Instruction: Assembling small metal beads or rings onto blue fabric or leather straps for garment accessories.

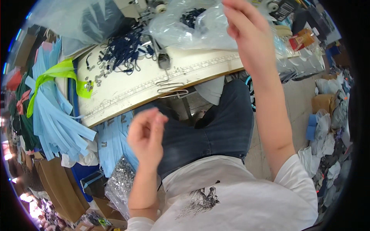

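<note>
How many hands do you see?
2. The left hand is low, above the lap, fingers pinched together. The right hand is raised at the clear plastic bag over the table. No others show.

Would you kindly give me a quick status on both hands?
Right hand raised at clear plastic bag, grip unclear. Left hand over lap, fingers curled, apparently empty. Dark cords lie on worktable.
</note>
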The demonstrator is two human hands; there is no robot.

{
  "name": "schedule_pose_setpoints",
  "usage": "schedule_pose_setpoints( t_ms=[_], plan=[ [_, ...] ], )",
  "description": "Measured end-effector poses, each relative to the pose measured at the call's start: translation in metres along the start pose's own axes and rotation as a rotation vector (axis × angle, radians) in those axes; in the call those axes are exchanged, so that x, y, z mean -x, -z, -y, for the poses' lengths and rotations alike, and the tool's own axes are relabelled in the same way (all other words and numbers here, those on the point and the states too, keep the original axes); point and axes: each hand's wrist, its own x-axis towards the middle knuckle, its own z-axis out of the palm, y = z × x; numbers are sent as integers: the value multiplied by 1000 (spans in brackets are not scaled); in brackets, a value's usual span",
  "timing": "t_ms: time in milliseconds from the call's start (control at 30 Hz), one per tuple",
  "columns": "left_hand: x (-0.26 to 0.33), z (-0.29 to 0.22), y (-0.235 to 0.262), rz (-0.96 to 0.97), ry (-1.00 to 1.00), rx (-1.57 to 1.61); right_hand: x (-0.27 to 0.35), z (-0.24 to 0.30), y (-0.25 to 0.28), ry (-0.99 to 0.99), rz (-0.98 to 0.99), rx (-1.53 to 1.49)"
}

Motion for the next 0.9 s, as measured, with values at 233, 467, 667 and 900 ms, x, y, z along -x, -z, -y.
schedule_pose_setpoints(
  t_ms=[233, 467, 667, 900],
  plan=[
    [-114, -5, 26, -57, -328, -950, 125, -27, 1, -592, 31, -501],
    [-117, 14, 28, -19, -449, -1120, 170, -48, 29, -725, 108, -491],
    [-120, 7, 24, 49, -347, -1018, 177, -52, 23, -713, 85, -455],
    [-141, 9, 26, 36, -766, -1075, 183, -53, 18, -788, 89, -500]
  ],
)
